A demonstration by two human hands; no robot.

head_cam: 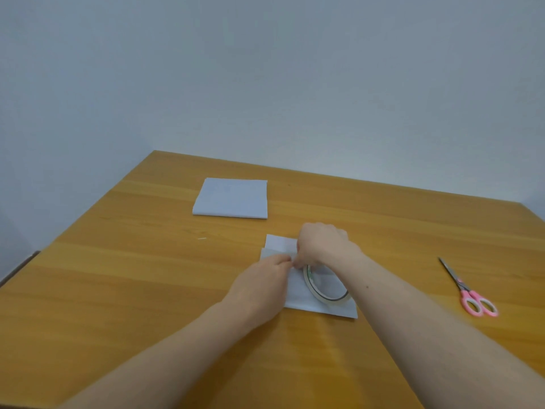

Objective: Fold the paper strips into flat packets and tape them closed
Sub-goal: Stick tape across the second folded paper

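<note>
A folded white paper packet lies on the wooden table in front of me. On top of it sits a clear tape roll. My right hand grips the top of the roll, fingers curled. My left hand meets it from the left, with its fingertips pinching at the tape's free end near the packet's upper fold. The fingertips themselves are partly hidden. A second folded white packet rests farther back on the table.
Pink-handled scissors lie shut at the right of the table. A pale wall stands behind the table's far edge. A dark object's edge shows at the table's left side.
</note>
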